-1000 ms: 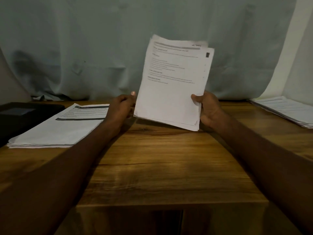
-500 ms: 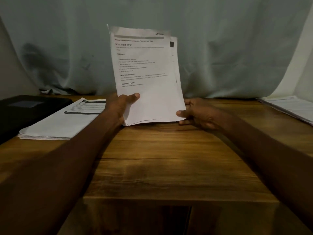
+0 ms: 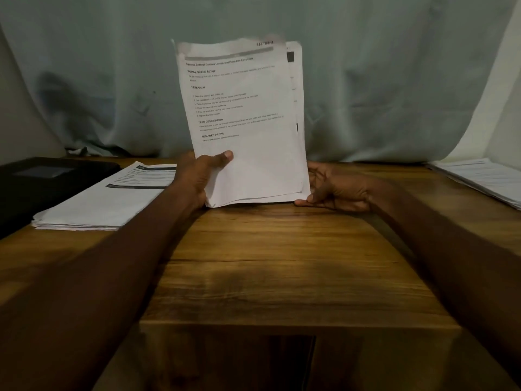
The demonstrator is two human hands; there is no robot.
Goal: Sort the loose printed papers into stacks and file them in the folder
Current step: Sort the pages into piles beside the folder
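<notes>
While upright, thin white sheets (image 3: 248, 153) seem slightly curled; left hand (image 3: 201, 176) pinches.

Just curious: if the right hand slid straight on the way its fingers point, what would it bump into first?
Likely the held sheaf of papers: the right hand points left at its lower right corner, seemingly touching already.

Matt paper sheets (image 3: 248, 165), wood-grain tbl (image 3: 282, 263)

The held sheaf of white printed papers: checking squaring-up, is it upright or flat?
Upright: sheaf of white printed papers stands on the wooden table, left hand gripping.
</notes>
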